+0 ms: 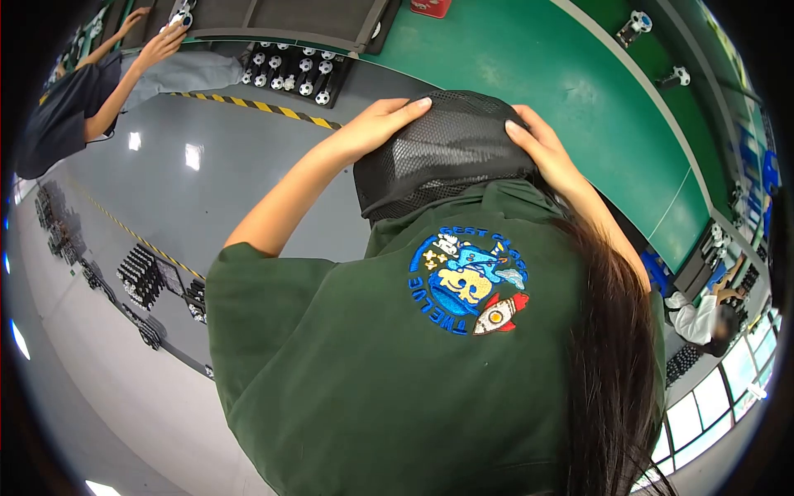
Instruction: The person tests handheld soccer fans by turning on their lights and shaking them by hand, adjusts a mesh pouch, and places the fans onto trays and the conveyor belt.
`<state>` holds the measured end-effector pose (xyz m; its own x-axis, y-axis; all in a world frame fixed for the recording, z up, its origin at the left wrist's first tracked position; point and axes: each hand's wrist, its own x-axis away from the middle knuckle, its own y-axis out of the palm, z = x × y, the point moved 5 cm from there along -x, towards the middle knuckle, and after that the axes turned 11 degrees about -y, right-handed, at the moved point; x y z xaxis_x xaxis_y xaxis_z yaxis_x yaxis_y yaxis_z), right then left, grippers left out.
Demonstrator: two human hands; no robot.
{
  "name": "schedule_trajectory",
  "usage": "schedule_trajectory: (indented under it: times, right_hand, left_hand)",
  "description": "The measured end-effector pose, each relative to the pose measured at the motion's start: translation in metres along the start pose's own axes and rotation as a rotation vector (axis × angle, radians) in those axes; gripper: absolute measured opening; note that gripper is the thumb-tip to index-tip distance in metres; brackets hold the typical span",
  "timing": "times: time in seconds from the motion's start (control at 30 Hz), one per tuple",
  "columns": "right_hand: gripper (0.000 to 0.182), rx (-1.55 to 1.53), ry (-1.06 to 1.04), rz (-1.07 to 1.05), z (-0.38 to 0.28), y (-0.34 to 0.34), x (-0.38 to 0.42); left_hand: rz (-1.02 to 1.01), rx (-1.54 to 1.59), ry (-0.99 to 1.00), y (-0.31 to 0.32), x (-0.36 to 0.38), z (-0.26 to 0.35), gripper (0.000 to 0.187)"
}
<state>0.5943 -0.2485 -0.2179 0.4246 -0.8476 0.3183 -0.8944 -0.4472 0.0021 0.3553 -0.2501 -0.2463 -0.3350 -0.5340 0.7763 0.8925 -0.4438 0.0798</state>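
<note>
A black mesh cover [447, 149] bulges at the upper centre, against the folded top edge of a dark green shirt [356, 355]. My left hand [387, 124] holds its left side, thumb over the mesh and the other fingers partly hidden behind it. Around the right side, my right hand [542, 145] has a similar hold, thumb on the near face. What lies under the mesh is hidden. The shirt bears a round patch [467, 281] with a rocket. Long dark hair [608, 355] hangs over its right side.
A green table [571, 91] extends behind the mesh. A rack of white-and-black parts [289, 73] stands upper left, near yellow-black floor tape [248, 105]. A person in dark clothes [70, 116] is at the far left; another in white [693, 318] is at the right.
</note>
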Motion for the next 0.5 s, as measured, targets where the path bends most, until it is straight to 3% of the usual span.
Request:
schedule_trajectory:
  times: [0.07, 0.27, 0.43, 0.5]
  right_hand:
    - [0.045, -0.167, 0.146, 0.045, 0.018, -0.002, -0.004]
    - [0.046, -0.445, 0.397, 0.063, 0.018, 0.001, 0.008]
    - [0.057, -0.551, 0.267, -0.062, 0.010, -0.001, 0.006]
    - [0.060, -0.516, 0.218, -0.092, 0.009, 0.001, 0.004]
  left_hand:
    - [-0.005, 0.096, -0.197, 0.003, -0.013, -0.016, 0.064]
    - [0.071, 0.246, -0.334, 0.009, -0.004, -0.019, 0.062]
    - [0.099, 0.190, -0.066, 0.003, 0.012, 0.005, 0.062]
    - [-0.008, 0.092, 0.072, 0.005, 0.020, 0.013, 0.056]
